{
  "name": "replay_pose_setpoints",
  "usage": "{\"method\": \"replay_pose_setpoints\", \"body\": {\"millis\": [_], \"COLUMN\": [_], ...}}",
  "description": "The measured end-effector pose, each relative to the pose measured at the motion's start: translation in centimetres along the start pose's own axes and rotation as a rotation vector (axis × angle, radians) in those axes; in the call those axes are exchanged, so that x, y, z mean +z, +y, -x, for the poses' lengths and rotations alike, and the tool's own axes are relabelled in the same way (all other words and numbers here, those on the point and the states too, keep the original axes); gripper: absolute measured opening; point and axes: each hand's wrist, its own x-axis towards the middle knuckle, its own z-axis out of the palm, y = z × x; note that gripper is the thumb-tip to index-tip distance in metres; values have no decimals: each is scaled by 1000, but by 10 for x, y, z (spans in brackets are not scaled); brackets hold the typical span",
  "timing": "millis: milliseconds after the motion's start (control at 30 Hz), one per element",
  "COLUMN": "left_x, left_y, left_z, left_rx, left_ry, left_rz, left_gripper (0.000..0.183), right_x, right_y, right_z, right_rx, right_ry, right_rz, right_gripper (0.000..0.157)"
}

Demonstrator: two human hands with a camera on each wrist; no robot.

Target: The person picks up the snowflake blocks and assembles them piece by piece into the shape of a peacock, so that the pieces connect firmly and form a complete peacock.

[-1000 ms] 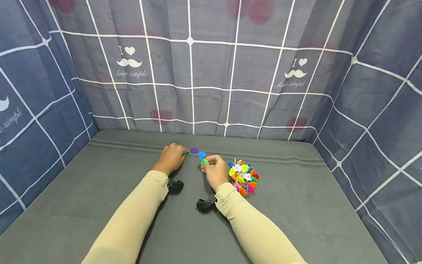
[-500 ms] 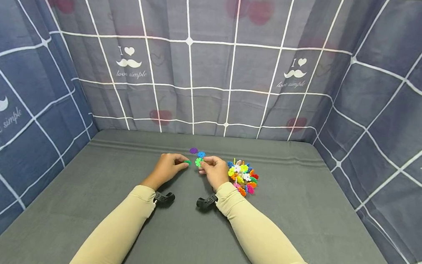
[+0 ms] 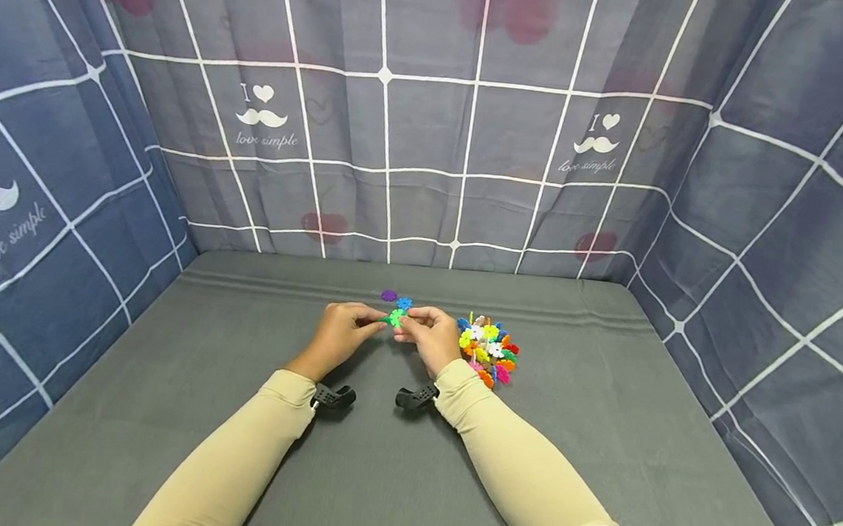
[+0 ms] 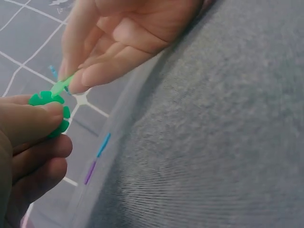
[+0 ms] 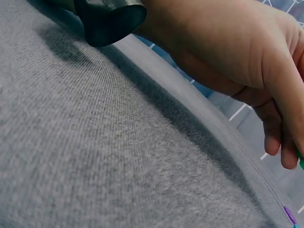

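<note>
My left hand (image 3: 340, 335) pinches a dark green snowflake disc (image 4: 59, 128) between thumb and fingers. Opposite it, my right hand (image 3: 430, 337) pinches a light green snowflake disc (image 4: 59, 88) by its edge. The two green discs meet edge to edge, at an angle to each other, in the left wrist view. A bit of blue (image 4: 52, 71) shows behind the right fingertips. Just beyond the hands, a purple disc (image 3: 388, 295) and a blue disc (image 3: 405, 302) lie close together on the grey cloth. Only a sliver of green (image 5: 301, 162) shows at the right fingertips in the right wrist view.
A pile of multicoloured snowflake discs (image 3: 488, 348) lies right of the right hand. Grey cloth (image 3: 373, 476) covers the table. Checked curtains (image 3: 433, 130) stand at the back and both sides. A black camera mount sits on each wrist.
My left hand came back from near the purple disc with the dark green disc, then moved it rightward against the light green one. The right hand brought its disc slightly left.
</note>
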Motion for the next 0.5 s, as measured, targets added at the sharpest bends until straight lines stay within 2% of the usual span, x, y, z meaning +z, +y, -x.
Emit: {"method": "replay_pose_setpoints", "body": {"millis": [200, 333, 500], "left_x": [3, 4, 7], "left_y": [1, 7, 10], "left_z": [0, 0, 1], "left_rx": [185, 227, 247], "left_ry": [4, 22, 39], "left_rz": [-51, -94, -141], "left_gripper": [17, 18, 18], "right_x": [-2, -1, 0], "right_y": [-3, -5, -7], "right_z": [2, 2, 1], "right_rx": [-28, -21, -17], "right_ry": [-28, -33, -45], "right_rz": [62, 57, 59], "right_gripper": [16, 17, 16]}}
